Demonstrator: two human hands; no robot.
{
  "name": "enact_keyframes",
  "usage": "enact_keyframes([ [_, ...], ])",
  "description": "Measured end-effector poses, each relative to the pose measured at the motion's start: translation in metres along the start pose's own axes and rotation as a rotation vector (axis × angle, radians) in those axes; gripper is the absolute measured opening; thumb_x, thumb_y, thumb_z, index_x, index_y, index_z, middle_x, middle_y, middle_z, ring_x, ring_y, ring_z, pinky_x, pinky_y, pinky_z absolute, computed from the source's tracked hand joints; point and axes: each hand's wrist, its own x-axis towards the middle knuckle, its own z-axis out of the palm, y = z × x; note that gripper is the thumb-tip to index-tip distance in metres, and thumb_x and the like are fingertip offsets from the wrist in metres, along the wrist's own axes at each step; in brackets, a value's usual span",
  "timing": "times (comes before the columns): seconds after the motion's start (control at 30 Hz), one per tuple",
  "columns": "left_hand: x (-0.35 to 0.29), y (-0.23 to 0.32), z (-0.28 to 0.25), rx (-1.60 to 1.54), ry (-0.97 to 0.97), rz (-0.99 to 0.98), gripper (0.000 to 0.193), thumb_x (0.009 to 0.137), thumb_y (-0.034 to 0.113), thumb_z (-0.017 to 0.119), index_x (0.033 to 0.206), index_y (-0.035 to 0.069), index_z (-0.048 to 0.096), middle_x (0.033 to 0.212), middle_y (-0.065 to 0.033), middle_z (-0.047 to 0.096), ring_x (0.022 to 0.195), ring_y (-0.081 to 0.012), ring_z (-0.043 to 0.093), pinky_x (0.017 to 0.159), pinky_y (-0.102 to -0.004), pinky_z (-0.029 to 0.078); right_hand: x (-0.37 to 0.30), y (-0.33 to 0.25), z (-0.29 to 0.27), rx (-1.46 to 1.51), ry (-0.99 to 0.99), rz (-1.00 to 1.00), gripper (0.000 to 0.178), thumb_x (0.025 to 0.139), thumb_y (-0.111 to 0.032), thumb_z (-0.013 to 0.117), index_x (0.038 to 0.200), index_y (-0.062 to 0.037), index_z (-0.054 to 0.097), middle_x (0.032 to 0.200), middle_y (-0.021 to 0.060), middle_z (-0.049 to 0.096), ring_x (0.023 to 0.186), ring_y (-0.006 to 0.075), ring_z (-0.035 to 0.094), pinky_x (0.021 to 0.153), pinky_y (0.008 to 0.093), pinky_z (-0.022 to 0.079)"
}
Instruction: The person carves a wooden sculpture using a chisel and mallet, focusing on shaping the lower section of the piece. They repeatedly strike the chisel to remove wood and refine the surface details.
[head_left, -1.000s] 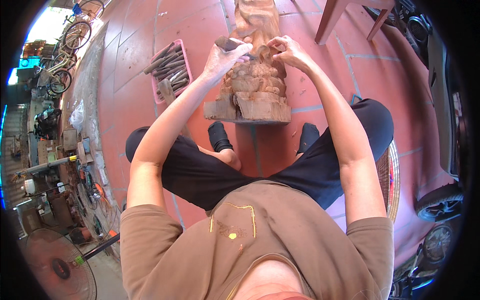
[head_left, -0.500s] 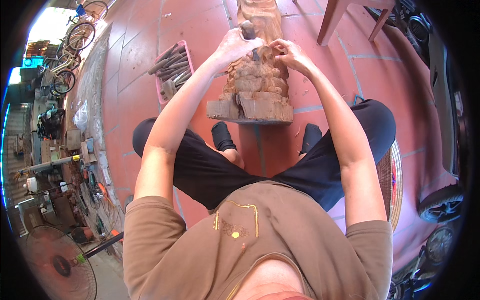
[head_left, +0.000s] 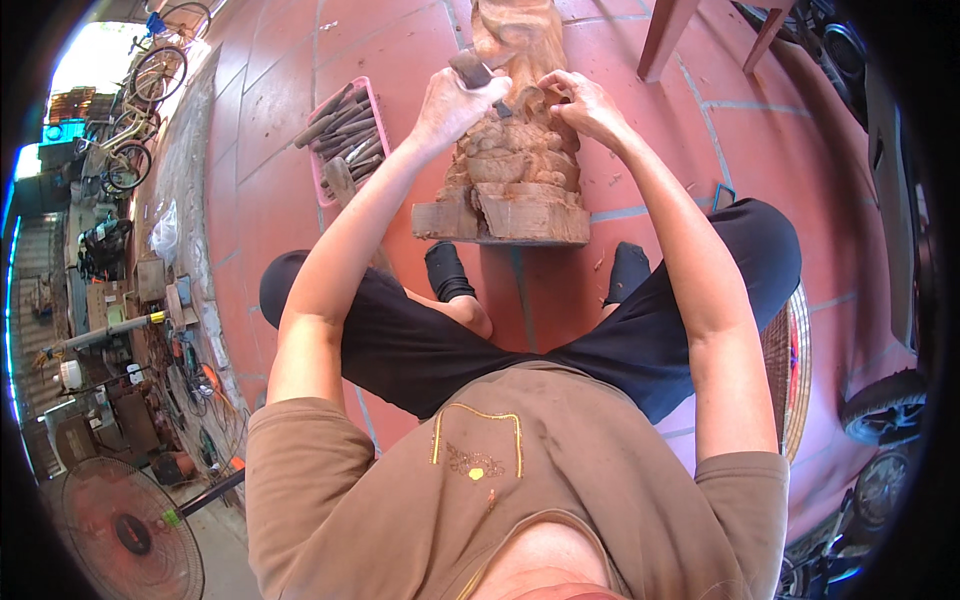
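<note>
A brown wood carving (head_left: 520, 150) with deep relief lies on the tiled floor in front of me, its flat sawn base toward my feet. Over its left side, my left hand (head_left: 452, 108) is closed around a short grey-brown piece (head_left: 470, 70) with a blunt upper end. A small dark end shows below those fingers, close to the carved surface; I cannot make out what kind of tool it is. My right hand (head_left: 588, 108) rests at the carving's right side, fingers bent and thumb apart from them, with nothing seen between. Its fingertips touch or nearly touch the wood.
A pink basket (head_left: 377, 115) of wooden-handled tools (head_left: 345, 130) stands left of the carving. A wooden mallet-like piece (head_left: 340, 183) leans by its near edge. A stool leg (head_left: 660, 45) rises at far right, a woven round tray (head_left: 795, 370) by my right knee, a fan (head_left: 130, 530) at lower left.
My left hand has shifted slightly left, and the piece in it has tilted, its upper end swinging left. My right hand stays by the carving, its fingers slightly shifted.
</note>
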Motion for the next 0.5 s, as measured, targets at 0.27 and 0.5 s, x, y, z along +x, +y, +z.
enact_keyframes([
  [0.27,0.005,-0.002,-0.001,-0.135,-0.026,-0.081,0.026,0.087,0.028,0.067,0.078,0.003,0.067,0.063,-0.0021,0.063,0.054,-0.0088,0.059,0.051,-0.0247,0.047,0.005,0.007,0.01,-0.054,0.031,0.01,0.039,0.076,-0.015,0.069,0.114,-0.0184,0.063,0.114,0.0099,0.06,0.11,0.0288,0.059,0.096,0.0408,0.048],
  [0.5,0.033,-0.017,-0.014,-0.27,-0.159,-0.232,0.032,0.087,0.034,0.065,0.08,0.003,0.067,0.061,-0.0037,0.061,0.051,-0.0111,0.057,0.05,-0.0238,0.046,0.002,0.009,0.006,0.159,0.05,0.028,0.042,0.073,-0.012,0.072,0.114,-0.017,0.066,0.123,0.0107,0.058,0.117,0.029,0.056,0.1,0.0395,0.046],
])
